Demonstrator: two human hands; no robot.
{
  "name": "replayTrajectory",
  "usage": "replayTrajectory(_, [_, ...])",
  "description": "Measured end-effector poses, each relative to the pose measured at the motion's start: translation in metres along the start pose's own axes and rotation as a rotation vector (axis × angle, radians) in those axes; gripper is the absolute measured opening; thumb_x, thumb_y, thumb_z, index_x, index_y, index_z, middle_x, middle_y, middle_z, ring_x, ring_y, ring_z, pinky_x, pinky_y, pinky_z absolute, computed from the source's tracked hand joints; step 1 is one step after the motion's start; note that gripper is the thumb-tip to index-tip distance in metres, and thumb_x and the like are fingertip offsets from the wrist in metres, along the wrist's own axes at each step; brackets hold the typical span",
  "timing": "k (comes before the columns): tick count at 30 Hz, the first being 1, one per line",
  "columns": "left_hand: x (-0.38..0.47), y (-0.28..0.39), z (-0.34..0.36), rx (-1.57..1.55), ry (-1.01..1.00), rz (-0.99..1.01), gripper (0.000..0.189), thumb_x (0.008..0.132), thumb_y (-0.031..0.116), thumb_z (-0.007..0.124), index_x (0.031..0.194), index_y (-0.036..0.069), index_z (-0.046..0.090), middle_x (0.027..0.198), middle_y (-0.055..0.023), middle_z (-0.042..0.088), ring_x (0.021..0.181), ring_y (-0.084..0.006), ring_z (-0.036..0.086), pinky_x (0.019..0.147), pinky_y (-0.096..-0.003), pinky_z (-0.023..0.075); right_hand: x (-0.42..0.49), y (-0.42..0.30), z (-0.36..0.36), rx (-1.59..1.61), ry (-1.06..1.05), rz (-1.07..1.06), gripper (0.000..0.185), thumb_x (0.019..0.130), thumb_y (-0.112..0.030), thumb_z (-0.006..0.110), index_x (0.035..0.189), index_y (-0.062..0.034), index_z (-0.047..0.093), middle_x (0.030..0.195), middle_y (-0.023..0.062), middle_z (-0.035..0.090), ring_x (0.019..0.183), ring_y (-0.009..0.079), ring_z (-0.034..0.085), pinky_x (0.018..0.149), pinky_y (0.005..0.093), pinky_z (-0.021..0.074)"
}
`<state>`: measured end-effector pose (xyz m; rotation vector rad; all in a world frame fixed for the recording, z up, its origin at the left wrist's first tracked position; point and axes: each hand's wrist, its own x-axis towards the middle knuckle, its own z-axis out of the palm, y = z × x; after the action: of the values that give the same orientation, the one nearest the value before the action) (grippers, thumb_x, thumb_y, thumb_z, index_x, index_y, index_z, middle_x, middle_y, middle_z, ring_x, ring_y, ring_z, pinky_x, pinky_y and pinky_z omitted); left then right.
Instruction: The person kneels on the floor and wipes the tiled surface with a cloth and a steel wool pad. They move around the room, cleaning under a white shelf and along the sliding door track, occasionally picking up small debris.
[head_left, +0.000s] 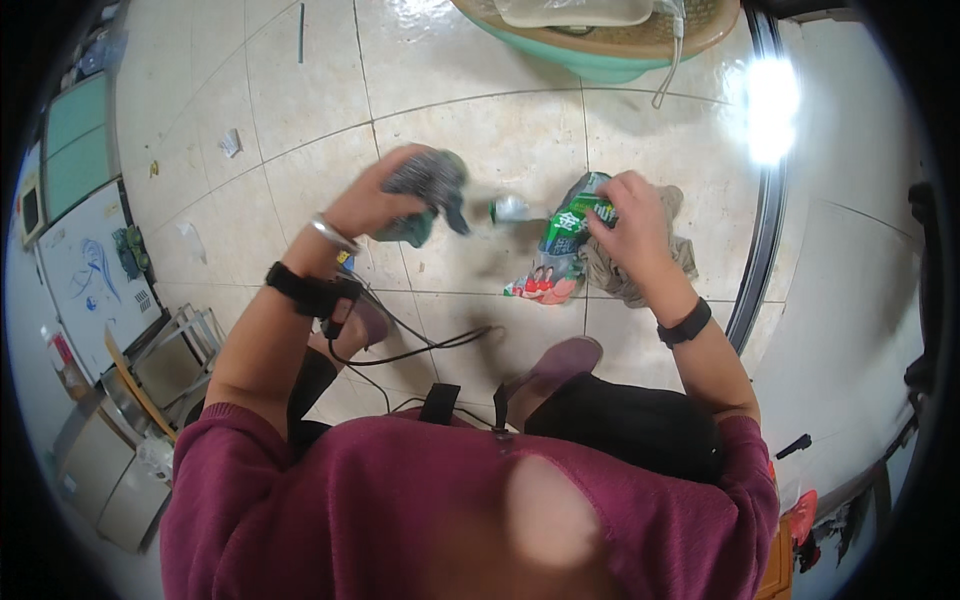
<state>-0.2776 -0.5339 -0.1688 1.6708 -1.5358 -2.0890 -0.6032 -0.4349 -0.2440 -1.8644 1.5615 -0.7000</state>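
Observation:
My left hand (386, 196) is closed around a bundle of dark grey and green cloth (431, 187), blurred, above the tiled floor. My right hand (628, 221) has its fingertips on a green printed plastic bag (559, 240); whether they pinch it is not plain. Beside and partly under that hand lies a crumpled beige-grey cloth (679, 255). A small white and green object (510, 210), perhaps a can or a roll, lies between my two hands, left of the bag. The bag bears writing and a picture.
Beyond my hands stands a green basin (619, 73) with a brown basket in it. A black cable (420, 349) hangs from my left wrist near my feet. Folded metal-framed things (176, 345) and a whiteboard-like panel (82, 277) stand at left. A dark floor rail (752, 277) runs at right.

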Motion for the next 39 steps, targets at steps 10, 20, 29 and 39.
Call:
replayTrajectory(10, [0.031,-0.007,-0.015,0.460,0.114,0.110,0.043,0.064,0.003,0.058,0.107,0.006,0.058,0.095,-0.0109,0.060,0.091,-0.0247,0.058,0.081,-0.0343,0.0475,0.024,-0.009,-0.021,-0.039,0.151,0.017,0.039,0.065,-0.013,0.068,0.103,-0.0092,0.059,0.111,0.0127,0.052,0.105,0.0295,0.049,0.090,0.0417,0.0331])
replayTrajectory(20, [0.090,0.004,0.028,1.178,0.049,-0.088,0.031,0.077,0.012,0.058,0.107,0.011,0.052,0.106,-0.0188,0.051,0.096,-0.0353,0.058,0.081,-0.0397,0.0493,0.147,-0.011,-0.076,-0.487,0.422,-0.315,0.051,0.068,0.002,0.057,0.116,-0.0162,0.058,0.136,0.0115,0.039,0.129,0.0285,0.034,0.096,0.0411,0.0279])
replayTrajectory(29, [0.094,0.000,0.027,1.169,0.048,-0.104,0.040,0.071,0.008,0.063,0.109,0.011,0.049,0.105,-0.0191,0.050,0.093,-0.0365,0.057,0.079,-0.0401,0.0489,0.185,-0.003,-0.077,-0.585,0.254,-0.494,0.034,0.074,-0.005,0.055,0.107,-0.0129,0.056,0.115,0.0054,0.054,0.116,0.0214,0.048,0.092,0.0410,0.0338])
replayTrajectory(39, [0.098,-0.004,0.026,1.172,0.060,-0.093,0.031,0.077,0.012,0.059,0.108,0.012,0.052,0.108,-0.0178,0.052,0.096,-0.0340,0.059,0.080,-0.0392,0.0497,0.171,0.007,-0.063,-0.425,0.408,-0.540,0.023,0.072,-0.005,0.061,0.094,-0.0078,0.060,0.097,0.0040,0.060,0.099,0.0194,0.058,0.087,0.0392,0.0383])
